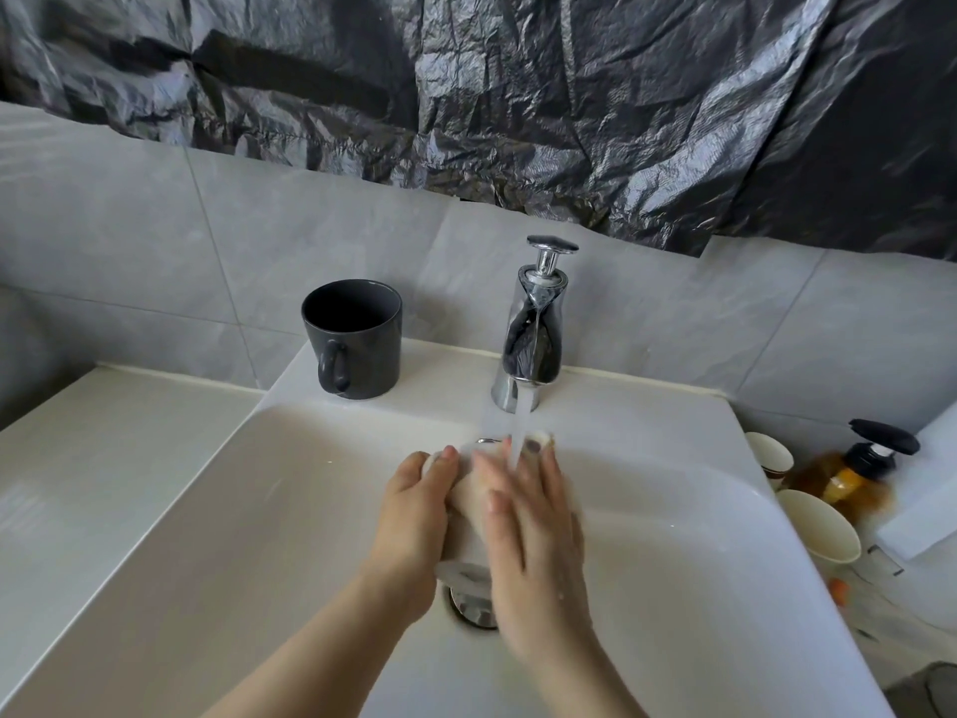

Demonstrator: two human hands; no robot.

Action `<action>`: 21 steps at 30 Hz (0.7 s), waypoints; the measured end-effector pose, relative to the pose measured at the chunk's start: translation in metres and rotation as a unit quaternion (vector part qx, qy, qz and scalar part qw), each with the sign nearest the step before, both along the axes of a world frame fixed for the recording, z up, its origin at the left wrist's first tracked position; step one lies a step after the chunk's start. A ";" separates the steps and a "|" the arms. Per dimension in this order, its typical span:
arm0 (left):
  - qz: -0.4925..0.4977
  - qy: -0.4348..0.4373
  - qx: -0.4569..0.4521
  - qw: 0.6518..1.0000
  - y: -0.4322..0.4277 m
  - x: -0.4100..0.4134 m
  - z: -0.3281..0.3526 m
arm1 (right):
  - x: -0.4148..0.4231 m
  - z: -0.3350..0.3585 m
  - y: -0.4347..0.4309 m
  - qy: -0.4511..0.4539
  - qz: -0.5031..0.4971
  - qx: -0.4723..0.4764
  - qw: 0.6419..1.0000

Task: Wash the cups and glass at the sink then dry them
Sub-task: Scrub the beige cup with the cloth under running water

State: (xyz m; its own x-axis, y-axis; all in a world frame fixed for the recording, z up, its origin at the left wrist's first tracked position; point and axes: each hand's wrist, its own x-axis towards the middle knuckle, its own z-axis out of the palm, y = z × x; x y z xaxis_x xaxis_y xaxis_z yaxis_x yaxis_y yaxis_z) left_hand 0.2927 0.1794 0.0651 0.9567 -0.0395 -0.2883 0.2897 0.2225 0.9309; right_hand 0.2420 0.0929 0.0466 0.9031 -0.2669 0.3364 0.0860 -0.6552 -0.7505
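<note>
Over the white sink (290, 510) I hold a cream-coloured cup (468, 515) on its side under the running water from the chrome tap (533, 329). My left hand (414, 515) grips the cup from the left, fingers curled over it. My right hand (533, 536) lies flat on the cup's right side with its fingers straight, blurred by motion. The cup's mouth points toward the tap. A dark grey mug (354, 339) stands upright on the sink's back ledge, left of the tap.
Two cream cups (818, 526) and an amber soap pump bottle (854, 469) stand to the right of the sink. The drain (474, 608) lies under my hands. A white counter (93, 458) extends left; black plastic sheeting covers the wall above the grey tiles.
</note>
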 end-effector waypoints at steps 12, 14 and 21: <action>-0.029 -0.048 0.025 0.998 -0.008 -0.010 0.002 | 0.009 0.003 -0.021 -0.020 0.012 0.084 0.996; -0.015 -0.052 0.040 0.998 -0.008 -0.008 0.003 | 0.004 0.006 -0.020 0.039 0.027 0.106 0.993; 0.000 -0.065 0.040 0.997 -0.008 -0.008 0.004 | 0.010 0.020 -0.008 0.021 -0.106 0.063 0.992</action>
State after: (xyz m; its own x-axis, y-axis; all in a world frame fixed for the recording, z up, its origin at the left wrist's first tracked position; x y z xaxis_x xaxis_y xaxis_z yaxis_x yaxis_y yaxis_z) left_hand 0.2852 0.1716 0.0692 0.9861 -0.0207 -0.1648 0.1661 0.1459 0.9753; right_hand 0.2518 0.0849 0.0664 0.8350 -0.4890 0.2524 -0.0758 -0.5564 -0.8274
